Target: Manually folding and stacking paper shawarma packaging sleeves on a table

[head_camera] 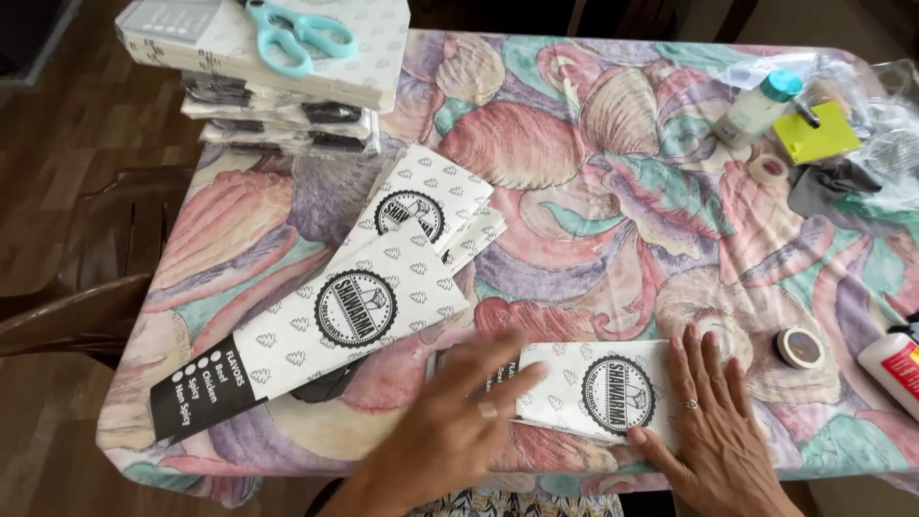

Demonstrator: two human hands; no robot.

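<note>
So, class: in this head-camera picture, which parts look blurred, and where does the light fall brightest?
Head view: the left hand is smeared by motion blur, while the right hand and the paper sleeve under it are sharp; daylight is soft and even, brightest on the clear plastic bags at the top right; shadows are faint.

soft, even daylight, fairly bright, no hard glare. shadows are faint and short under the left hand (450, 421) and the stack of packets (278, 91). left hand is motion-blurred, right hand (713, 421) sharper. clear plastic bags (862, 86) top right catch mild sheen. slight wide-angle bend at the edges; floor (57, 144) darker, softer.
</note>
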